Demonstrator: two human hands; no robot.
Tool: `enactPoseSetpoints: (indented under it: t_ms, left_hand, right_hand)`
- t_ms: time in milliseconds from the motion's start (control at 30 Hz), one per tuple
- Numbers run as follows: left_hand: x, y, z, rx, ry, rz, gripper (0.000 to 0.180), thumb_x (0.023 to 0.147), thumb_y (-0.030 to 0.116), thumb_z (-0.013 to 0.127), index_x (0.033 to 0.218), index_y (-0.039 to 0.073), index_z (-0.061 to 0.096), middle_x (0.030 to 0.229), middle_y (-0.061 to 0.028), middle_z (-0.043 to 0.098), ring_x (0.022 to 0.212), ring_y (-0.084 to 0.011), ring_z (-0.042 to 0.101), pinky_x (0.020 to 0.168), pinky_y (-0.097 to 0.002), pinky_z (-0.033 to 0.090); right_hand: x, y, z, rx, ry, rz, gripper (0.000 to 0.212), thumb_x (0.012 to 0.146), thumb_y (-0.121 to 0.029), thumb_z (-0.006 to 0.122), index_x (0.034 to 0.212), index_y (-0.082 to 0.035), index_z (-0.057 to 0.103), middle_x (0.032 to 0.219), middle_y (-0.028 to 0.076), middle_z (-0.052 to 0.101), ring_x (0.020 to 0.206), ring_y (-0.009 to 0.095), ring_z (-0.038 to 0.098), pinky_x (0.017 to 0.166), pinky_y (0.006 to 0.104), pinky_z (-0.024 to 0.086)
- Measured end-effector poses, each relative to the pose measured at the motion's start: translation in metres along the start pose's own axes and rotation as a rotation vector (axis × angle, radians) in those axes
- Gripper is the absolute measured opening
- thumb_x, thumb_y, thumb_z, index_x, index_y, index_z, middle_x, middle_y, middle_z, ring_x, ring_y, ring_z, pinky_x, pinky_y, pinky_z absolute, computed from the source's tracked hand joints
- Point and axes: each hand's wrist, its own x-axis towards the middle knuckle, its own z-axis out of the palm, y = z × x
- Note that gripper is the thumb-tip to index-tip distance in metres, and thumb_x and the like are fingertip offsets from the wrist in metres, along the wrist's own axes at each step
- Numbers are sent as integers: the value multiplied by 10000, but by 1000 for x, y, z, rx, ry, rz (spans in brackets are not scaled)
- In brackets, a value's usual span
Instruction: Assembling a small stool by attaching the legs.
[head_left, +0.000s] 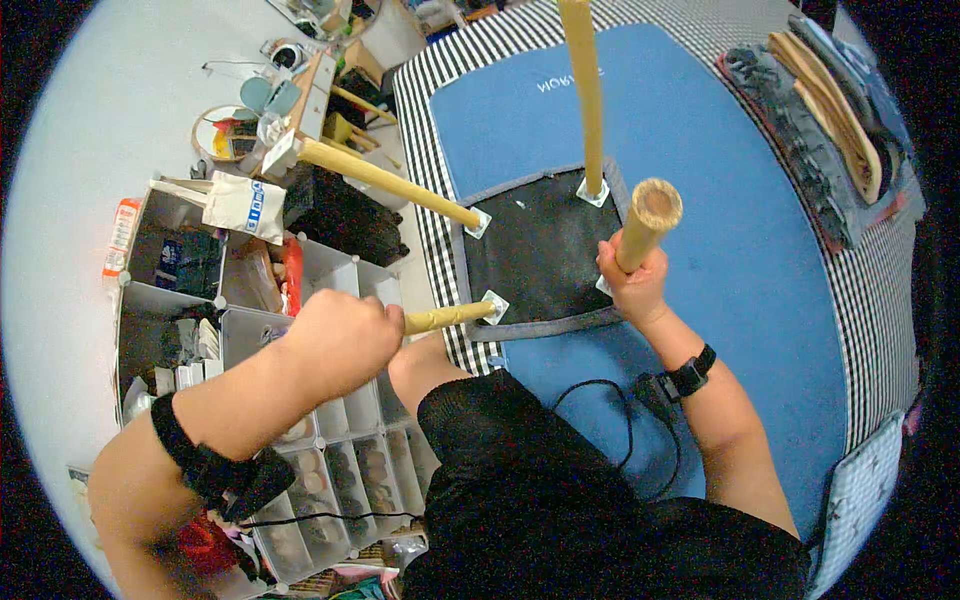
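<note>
An upturned stool lies with its black underside (545,250) facing up and its grey padded edge beneath. Wooden legs rise from small white metal plates at its corners. My left hand (345,335) is closed around the near-left leg (448,318), which slants out to the left. Wrapped around the near-right leg (650,220) is my right hand (638,285), close to the corner plate, which it mostly hides. Nothing touches the far-left leg (385,183) or the far-right leg (588,100). Each of my arms wears a black strapped device.
A blue mat (720,350) on a checked bed cover lies under the stool. Folded clothes (810,130) are stacked at the far right. Plastic storage cubes (260,330) filled with shoes and small items stand on the left. A black cable (630,430) loops over the mat.
</note>
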Motion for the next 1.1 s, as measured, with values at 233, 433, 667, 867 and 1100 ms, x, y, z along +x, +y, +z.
enactPoseSetpoints:
  t_ms: [233, 433, 667, 867, 1100]
  left_hand:
    - [1, -21, -41, -839, -319, -473, 413, 833, 330, 541, 1051, -19, 572, 733, -135, 627, 519, -199, 622, 434, -310, 512]
    - [6, -20, -21, -560, -329, -279, 290, 802, 269, 583, 830, -11, 652, 642, -137, 625, 565, -207, 628, 556, -355, 497]
    - [0, -5, 1, -242, -185, -163, 259, 774, 234, 573, 929, 27, 596, 677, -152, 617, 619, -317, 617, 566, -422, 495]
    - [2, -5, -3, -18, 27, 59, 223, 780, 159, 502, 940, 14, 556, 654, -106, 586, 543, -266, 605, 441, -382, 473]
    - [-5, 8, 10, 98, 72, 38, 273, 777, 211, 540, 962, 11, 553, 713, -103, 579, 587, -260, 610, 461, -371, 486]
  right_hand:
    - [4, -6, -1, 115, 141, 58, 151, 788, -83, 646, 782, -65, 497, 683, -16, 514, 596, 67, 503, 517, 219, 416]
    - [1, 5, 1, 45, 112, -23, 149, 784, -66, 645, 780, -64, 496, 679, -15, 514, 609, 67, 512, 523, 221, 421]
    - [-7, 5, -3, 10, -2, 36, 146, 764, 18, 591, 766, -52, 463, 716, 41, 509, 627, 136, 544, 555, 266, 458]
    - [-7, 6, 2, 12, 6, -96, 170, 769, 25, 579, 759, -55, 429, 698, 51, 494, 635, 161, 534, 581, 286, 462]
    - [-7, 12, -1, 30, -10, -32, 154, 793, -6, 591, 818, -68, 452, 698, 27, 504, 610, 121, 527, 567, 264, 455]
